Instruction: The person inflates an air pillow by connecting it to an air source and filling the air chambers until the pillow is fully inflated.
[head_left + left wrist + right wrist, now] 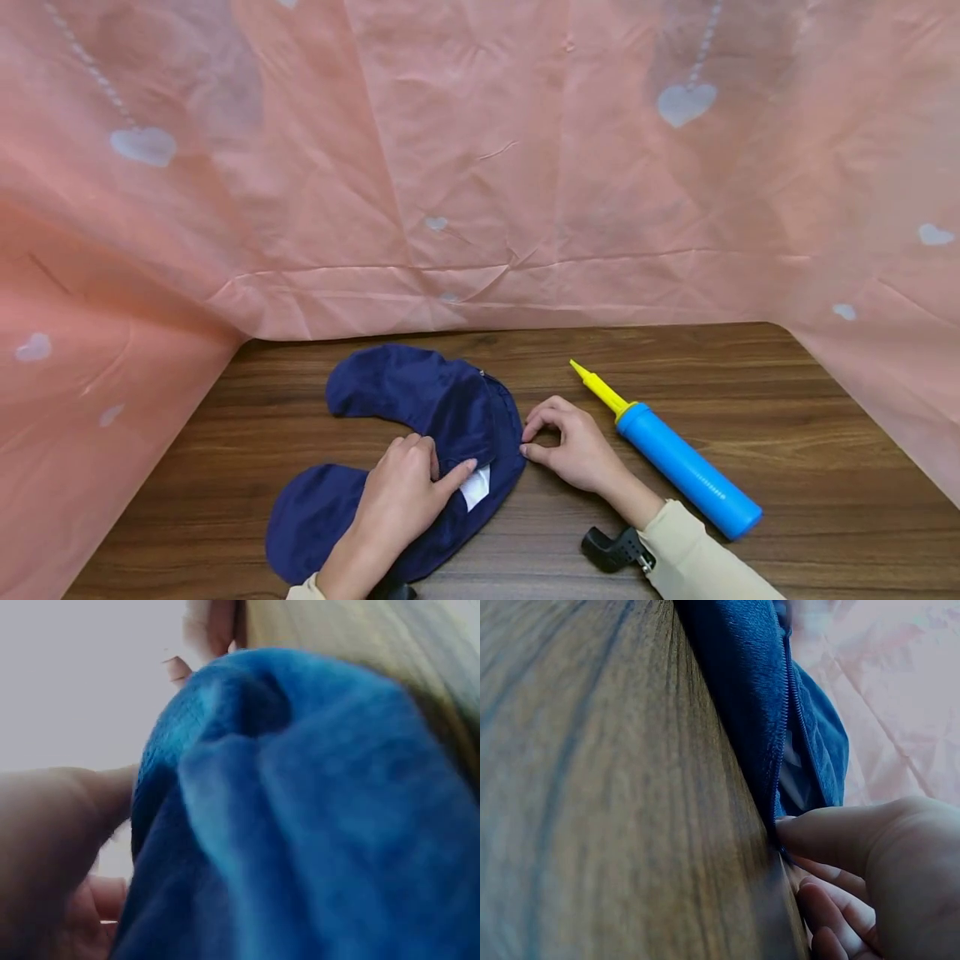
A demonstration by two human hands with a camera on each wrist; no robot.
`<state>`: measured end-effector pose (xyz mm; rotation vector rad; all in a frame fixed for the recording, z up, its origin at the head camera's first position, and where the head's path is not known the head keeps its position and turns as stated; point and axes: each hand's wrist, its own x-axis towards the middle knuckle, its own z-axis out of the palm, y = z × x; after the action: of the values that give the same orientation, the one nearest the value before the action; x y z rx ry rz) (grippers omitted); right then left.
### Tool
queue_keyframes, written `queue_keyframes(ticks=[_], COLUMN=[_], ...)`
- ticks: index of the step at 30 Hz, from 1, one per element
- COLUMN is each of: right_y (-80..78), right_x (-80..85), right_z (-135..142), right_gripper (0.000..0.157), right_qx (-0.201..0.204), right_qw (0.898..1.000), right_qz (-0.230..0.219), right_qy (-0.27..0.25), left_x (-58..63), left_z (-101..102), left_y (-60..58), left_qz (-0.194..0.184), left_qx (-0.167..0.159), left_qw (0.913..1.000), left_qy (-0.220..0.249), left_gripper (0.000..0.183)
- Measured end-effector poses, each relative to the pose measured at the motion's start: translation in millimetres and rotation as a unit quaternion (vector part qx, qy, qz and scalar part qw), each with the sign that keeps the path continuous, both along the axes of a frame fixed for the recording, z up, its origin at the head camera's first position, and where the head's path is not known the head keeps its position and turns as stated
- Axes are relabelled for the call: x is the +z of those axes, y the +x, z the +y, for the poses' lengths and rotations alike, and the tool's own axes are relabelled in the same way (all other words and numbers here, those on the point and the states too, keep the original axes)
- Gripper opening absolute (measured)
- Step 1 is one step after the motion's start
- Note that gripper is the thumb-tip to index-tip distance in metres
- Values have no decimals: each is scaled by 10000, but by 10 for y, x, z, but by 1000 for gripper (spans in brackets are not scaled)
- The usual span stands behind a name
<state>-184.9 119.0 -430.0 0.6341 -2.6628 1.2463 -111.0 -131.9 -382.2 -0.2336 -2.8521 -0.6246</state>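
Note:
A limp navy U-shaped neck pillow (pixel 390 379) lies on the table, its curved part to the right and its two ends to the left. In the right wrist view an open zipper (pixel 786 724) runs along the outer edge, with pale material showing in the gap. My left hand (pixel 401 492) lies over the pillow's middle, fingers bent, and holds the fabric beside a white tag (pixel 476 487). With thumb and fingertips my right hand (pixel 570 442) pinches the pillow's right edge at the zipper. Blue fabric (pixel 315 810) fills much of the left wrist view.
To the right of my right hand lies a blue hand pump (pixel 686 467) with a yellow nozzle (pixel 600 390) pointing up and left. The wooden table (pixel 750 375) is bordered at the back and sides by a pink curtain (pixel 480 167) with white hearts.

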Motion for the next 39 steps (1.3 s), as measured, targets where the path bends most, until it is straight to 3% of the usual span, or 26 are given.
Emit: queue_keyframes(ticks=[4,8,14,18,21,26,29,31,39], right_y=[7,13,26,39,46,45,40,39,42], right_x=[-1,-1,12,13,12,8,5,6,11], right_z=[-11,-16,-18,-9,-4,5,12,14,5], right_gripper=[20,20,20,19,20,21,21,21,19], right_qx=[25,33,27,-1,-16,-13,-28,-56,-24], right_qw=[10000,10000,10000,10000,10000,10000,10000,10000,10000], right_qz=[-4,-8,-24,18,37,-9,-14,-6,-78], right_qy=[-26,-33,-61,-76,-35,0,0,-13,-18], left_x=[-40,-64,-15,35,43,2,-32,-52,-113], left_z=[-5,-27,-16,11,16,16,43,77,204], left_y=[-12,-15,14,51,67,66,64,58,19], left_qz=[196,408,744,904,917,1052,1096,1057,1045], left_qx=[-155,-242,220,512,293,-746,-1087,-1092,-620], left_qw=[9997,9986,9953,9932,9951,9911,9868,9869,9916], left_qy=[-38,223,585,535,247,-330,-488,-532,-452], left_gripper=[45,43,41,37,30,26,16,11,23])
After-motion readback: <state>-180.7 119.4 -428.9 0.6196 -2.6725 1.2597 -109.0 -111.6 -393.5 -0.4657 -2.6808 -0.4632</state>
